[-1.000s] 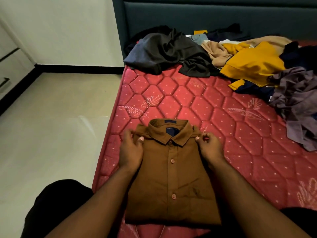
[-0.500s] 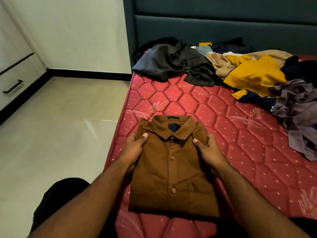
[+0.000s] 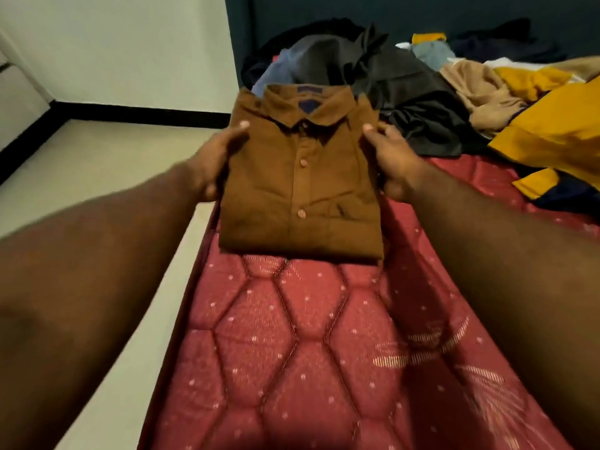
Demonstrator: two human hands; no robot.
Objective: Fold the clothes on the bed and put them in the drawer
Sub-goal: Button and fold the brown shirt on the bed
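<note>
Both forearms are bare, with no sleeves, watch or rings showing. The left hand (image 3: 217,164) sits at ten o'clock, the right hand (image 3: 391,157) at two.

Both hands hold the folded brown shirt (image 3: 302,177) up above the red mattress (image 3: 292,352), left hand (image 3: 217,164) and right hand (image 3: 393,157) gripping its sides, unfolded clothes (image 3: 422,92) heaped behind.

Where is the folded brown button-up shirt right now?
In the head view, the folded brown button-up shirt sits mid-frame, gripped by the left hand and right hand, above the red quilted mattress, before the dark grey clothes pile.
</note>
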